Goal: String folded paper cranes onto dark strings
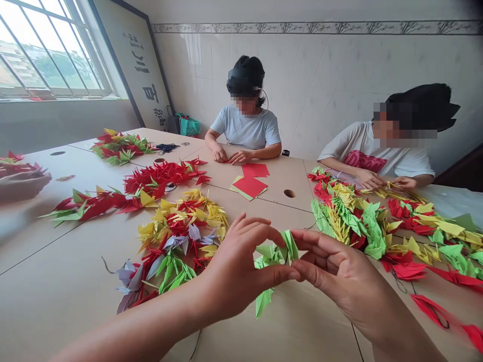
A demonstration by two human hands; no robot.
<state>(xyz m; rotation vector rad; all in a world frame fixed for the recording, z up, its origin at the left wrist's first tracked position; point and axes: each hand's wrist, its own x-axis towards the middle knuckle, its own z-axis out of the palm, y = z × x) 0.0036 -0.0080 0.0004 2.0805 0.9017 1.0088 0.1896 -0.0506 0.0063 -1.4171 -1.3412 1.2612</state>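
Light green origami cranes [265,300] hang bunched between my hands, with a bit of dark string showing among the folds. My left hand [247,256] pinches the topmost green crane [289,245] from the left, thumb and fingertips closed. From the other side, my right hand [335,266] grips the same crane between thumb and fingers. Part of the paper is hidden behind my fingers. Left of my hands lies a garland of yellow, red, lilac and green cranes [184,221].
A red crane pile [162,176] and a mixed pile [121,146] lie farther back. Paper squares [249,186] sit mid-table near a person [245,125]. Another person [377,156] works at right beside long garlands [354,216]. A round hole [290,193] pierces the table.
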